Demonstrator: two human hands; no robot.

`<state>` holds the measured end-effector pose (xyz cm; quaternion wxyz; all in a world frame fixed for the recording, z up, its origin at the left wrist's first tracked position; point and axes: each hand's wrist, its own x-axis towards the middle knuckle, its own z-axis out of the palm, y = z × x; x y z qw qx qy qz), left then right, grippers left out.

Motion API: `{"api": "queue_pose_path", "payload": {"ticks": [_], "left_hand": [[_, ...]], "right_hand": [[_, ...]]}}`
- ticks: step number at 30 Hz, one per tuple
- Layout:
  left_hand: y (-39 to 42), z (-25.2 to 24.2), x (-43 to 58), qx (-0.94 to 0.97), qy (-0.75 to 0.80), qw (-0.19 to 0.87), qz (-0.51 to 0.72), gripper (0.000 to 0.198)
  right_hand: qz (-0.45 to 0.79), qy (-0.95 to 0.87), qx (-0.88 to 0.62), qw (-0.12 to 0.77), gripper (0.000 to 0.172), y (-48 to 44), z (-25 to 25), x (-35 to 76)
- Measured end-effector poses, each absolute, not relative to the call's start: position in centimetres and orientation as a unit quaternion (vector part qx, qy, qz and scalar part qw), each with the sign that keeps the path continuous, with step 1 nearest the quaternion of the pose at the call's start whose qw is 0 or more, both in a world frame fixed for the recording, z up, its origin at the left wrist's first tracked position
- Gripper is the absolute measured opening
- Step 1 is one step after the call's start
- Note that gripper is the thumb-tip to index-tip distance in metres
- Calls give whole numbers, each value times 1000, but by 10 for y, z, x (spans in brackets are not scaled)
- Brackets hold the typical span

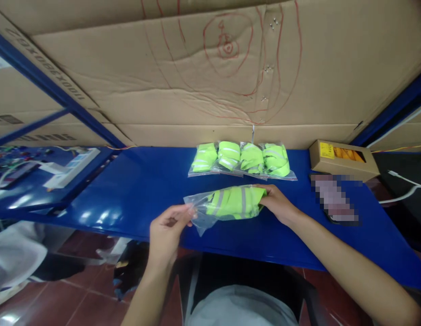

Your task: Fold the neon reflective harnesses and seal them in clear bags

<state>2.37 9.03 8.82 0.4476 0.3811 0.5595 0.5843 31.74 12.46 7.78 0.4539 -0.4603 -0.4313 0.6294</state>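
A clear plastic bag (201,213) lies on the blue table (142,190) with a folded neon-yellow vest (236,202) with grey reflective stripes partly inside it. My left hand (168,226) pinches the bag's open left end. At the vest's right end, my right hand (278,203) is closed on the vest. Behind them, a row of several bagged neon vests (242,159) lies side by side near the cardboard wall.
A brown carton (342,158) with a yellow label sits at the right back. A dark phone (334,199) lies beside it, and a white cable (404,188) trails off right. Cardboard sheets (197,68) wall the back. Another blue shelf with small items (34,172) is at left.
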Motion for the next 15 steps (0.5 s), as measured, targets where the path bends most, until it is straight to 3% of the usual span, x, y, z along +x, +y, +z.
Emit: {"api": "queue_pose_path", "payload": {"ticks": [9, 15], "left_hand": [[110, 97, -42, 246, 534, 405, 700, 30], [149, 80, -89, 165, 537, 416, 715, 12]], "right_hand": [[681, -312, -434, 501, 36, 135, 79, 328], [697, -289, -420, 505, 36, 135, 78, 328]]}}
